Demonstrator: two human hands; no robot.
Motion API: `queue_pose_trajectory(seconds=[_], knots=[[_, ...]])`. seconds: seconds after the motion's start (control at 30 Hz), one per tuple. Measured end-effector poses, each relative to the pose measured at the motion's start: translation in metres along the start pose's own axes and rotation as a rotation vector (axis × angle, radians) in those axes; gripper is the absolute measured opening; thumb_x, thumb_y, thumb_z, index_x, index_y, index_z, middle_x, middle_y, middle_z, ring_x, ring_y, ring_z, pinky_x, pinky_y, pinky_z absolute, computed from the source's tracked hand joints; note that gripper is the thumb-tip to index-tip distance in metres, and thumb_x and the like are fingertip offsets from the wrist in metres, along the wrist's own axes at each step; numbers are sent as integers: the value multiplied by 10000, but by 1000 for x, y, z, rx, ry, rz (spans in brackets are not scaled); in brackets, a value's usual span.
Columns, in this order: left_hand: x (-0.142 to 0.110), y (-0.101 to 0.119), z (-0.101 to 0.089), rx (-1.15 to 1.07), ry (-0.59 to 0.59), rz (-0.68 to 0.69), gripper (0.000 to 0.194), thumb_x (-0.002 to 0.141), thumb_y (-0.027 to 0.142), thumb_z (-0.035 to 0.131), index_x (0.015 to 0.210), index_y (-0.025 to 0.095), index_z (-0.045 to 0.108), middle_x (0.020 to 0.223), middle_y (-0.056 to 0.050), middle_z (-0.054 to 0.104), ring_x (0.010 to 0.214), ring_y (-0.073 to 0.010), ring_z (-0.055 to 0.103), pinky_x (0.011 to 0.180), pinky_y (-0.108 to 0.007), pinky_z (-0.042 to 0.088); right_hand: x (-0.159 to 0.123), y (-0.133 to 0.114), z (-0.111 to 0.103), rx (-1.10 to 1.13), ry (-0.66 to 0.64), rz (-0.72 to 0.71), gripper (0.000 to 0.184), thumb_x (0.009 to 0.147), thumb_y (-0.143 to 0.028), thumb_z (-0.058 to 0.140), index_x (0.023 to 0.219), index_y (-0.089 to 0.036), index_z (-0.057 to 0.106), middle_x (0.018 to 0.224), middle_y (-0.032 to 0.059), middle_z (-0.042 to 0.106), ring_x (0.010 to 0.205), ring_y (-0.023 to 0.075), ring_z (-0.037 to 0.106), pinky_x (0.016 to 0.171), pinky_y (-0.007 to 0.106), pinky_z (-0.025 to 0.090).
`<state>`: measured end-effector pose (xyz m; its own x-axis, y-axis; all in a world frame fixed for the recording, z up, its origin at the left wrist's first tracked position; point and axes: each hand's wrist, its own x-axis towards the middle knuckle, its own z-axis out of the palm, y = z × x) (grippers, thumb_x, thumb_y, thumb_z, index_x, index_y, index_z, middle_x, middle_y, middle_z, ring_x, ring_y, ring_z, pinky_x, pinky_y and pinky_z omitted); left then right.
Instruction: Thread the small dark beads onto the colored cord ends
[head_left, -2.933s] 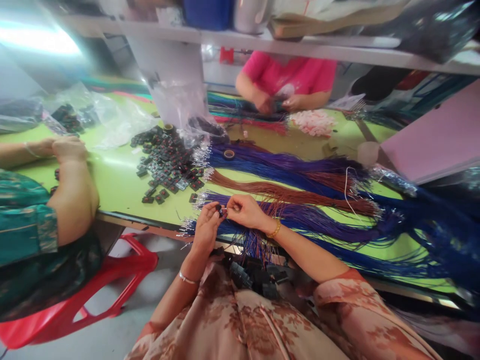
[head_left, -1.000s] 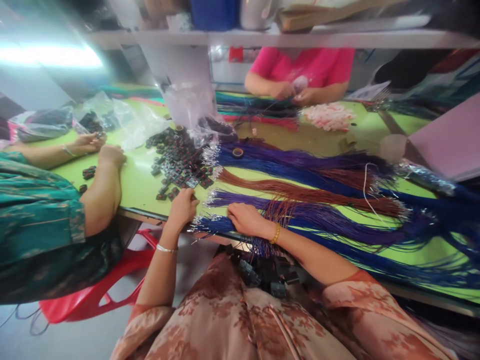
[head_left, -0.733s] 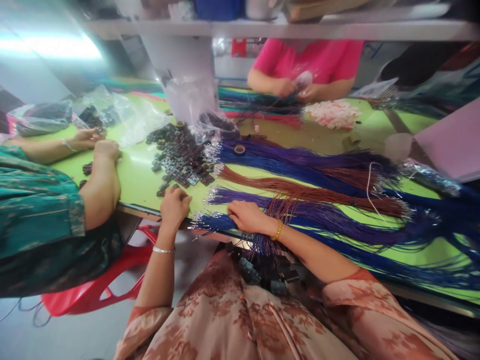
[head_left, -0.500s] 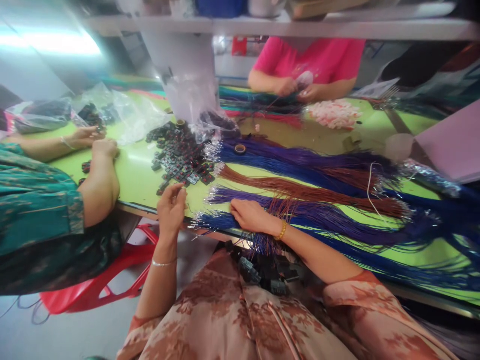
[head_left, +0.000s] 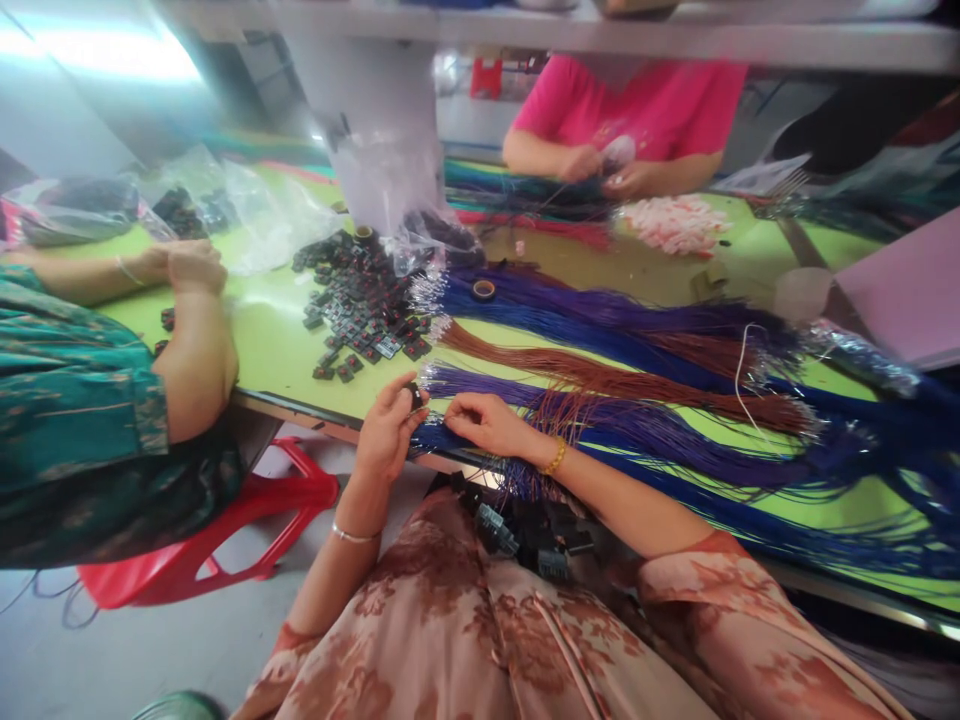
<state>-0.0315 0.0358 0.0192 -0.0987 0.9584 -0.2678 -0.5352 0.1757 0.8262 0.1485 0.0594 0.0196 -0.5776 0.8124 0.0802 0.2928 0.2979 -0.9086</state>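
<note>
My left hand [head_left: 388, 430] is raised at the table's front edge, fingers pinched on a small black plastic connector [head_left: 415, 396]. Just to its right, my right hand [head_left: 487, 422] has its thumb and forefinger pressed together over the metal-tipped ends of the wires. Anything thin between those fingers is too small to make out. Beneath and behind my right hand lie a blue wire bundle [head_left: 637, 462] and a purple wire bundle [head_left: 690, 445]. Farther back is a brown wire bundle [head_left: 517, 358]. A heap of black connectors [head_left: 360, 305] sits beyond my left hand.
More black connectors [head_left: 553, 563] rest in my lap. A tape roll [head_left: 484, 290] lies on the rear wires. At left a co-worker's hands [head_left: 196, 265] are together above the table; another person in pink [head_left: 630, 125] sits opposite. A red stool [head_left: 225, 520] stands at lower left.
My left hand has moved right, away from the connector heap, with a black connector now visible in its fingers. My right hand has shifted slightly left, so the two are close together.
</note>
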Motion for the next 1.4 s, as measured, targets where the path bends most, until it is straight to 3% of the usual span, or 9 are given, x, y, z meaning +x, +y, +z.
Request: queue_pose_trajectory(seconds=[0.1,0.27,0.47,0.77,1.0,1.23,1.4], knots=[[-4,-8,3,-21,-62,-57,321,746,264,741,1049,175,679,827,-26,664,835,-108,632,783,-208,524,-2,-2,0,12,64,20,135,794,-251,525,705,-158,564,596,-50,489,536,74,376,524,202,293],[-8,-20,6,-31,-145,-145,344,738,264,749,1064,183,676,874,-32,681,828,-110,628,800,-221,524,-3,-2,2,-149,187,-36,197,794,-249,487,615,-170,508,562,-38,470,531,84,376,536,224,267],[-10,-23,6,-31,-158,-169,353,749,267,738,1086,185,672,883,-34,683,806,-110,632,806,-235,532,-4,-4,3,-262,221,-55,193,779,-242,497,597,-178,483,562,-34,458,532,88,369,545,235,248],[-13,-24,6,54,-143,-130,410,699,305,784,1074,184,672,847,-22,697,770,-102,642,792,-240,528,-5,-2,3,-271,195,-51,217,774,-247,517,573,-179,472,550,-33,467,533,89,352,550,242,238],[-17,-34,9,180,-84,-32,394,642,331,814,971,159,682,728,-5,675,625,-81,595,605,-189,472,-7,0,6,-315,138,-121,193,812,-224,502,625,-186,474,608,-12,493,585,108,394,581,243,278],[-16,-32,9,154,-19,-21,422,616,337,825,961,144,677,675,4,658,568,-70,568,575,-187,457,-6,-1,-2,-346,61,-187,138,829,-175,483,693,-183,509,657,-1,525,604,114,420,597,239,304],[-21,-35,13,240,5,67,371,667,339,788,966,154,672,721,-3,674,612,-87,594,604,-204,472,-9,2,0,-354,74,-203,97,805,-169,497,722,-172,548,652,-2,553,579,107,426,578,233,290]])
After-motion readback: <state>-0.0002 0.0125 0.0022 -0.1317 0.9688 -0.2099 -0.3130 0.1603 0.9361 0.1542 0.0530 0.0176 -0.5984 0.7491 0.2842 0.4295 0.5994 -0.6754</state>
